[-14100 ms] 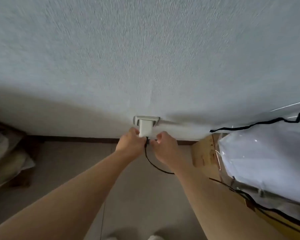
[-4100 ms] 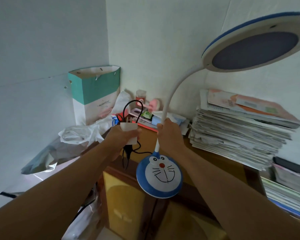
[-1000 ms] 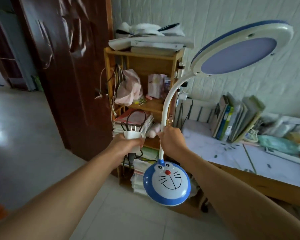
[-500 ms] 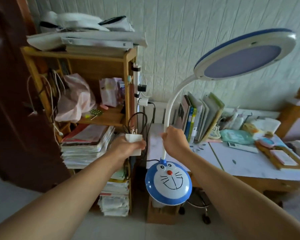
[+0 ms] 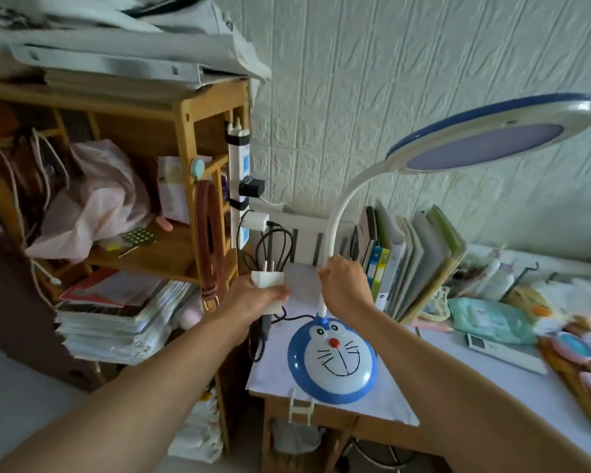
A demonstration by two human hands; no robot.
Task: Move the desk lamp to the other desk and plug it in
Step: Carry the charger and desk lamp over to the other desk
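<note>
The desk lamp [image 5: 333,360] has a blue and white cartoon-cat base, a white gooseneck and a round blue-rimmed head at upper right. My right hand [image 5: 343,286] grips the gooseneck low down, with the base over the left corner of the white-topped desk [image 5: 475,394]; whether it touches the top I cannot tell. My left hand [image 5: 253,300] holds the white plug adapter [image 5: 267,279], prongs up, with the coiled black cord looped above and hanging below. A white power strip [image 5: 236,186] is strapped upright to the shelf post, with two plugs in it.
A wooden shelf [image 5: 171,254] stands left of the desk, stuffed with bags, paper stacks and a brown belt. Upright books [image 5: 410,264] lean at the desk's back. A teal pouch [image 5: 492,320], a white remote [image 5: 502,351] and small items fill its right side.
I have come closer to the desk. The lamp base, earlier hanging in front of the desk's edge, is now over its left corner. Both hands keep their grips.
</note>
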